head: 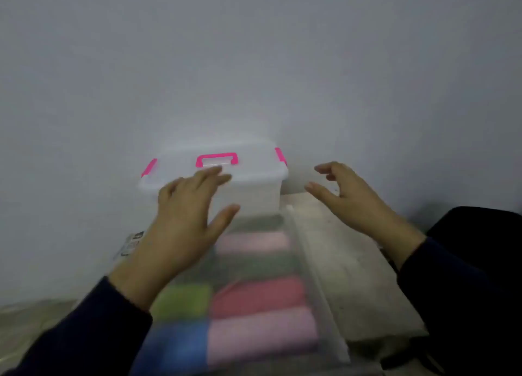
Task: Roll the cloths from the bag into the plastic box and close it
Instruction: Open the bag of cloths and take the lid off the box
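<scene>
Right now both hands are spread and hold nothing: the left hand (183,223) hovers over the plastic box (308,262) of rolled cloths (260,296), nearer than the right hand (347,194). Its long axis runs away from the person toward a second pink-latched box (214,172).

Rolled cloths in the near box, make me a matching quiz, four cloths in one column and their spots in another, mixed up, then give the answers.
Cloths:
1. blue cloth
2. green cloth
3. red cloth
4. nearest pink cloth

Spots:
A. right row, just behind the nearest pink roll
B. left row, nearest the camera
C. right row, nearest the camera
D. left row, just behind the blue roll

Pairs: 1-B, 2-D, 3-A, 4-C

All four lie in the clear plastic box; the picture is blurred, so the edges are soft.
</scene>
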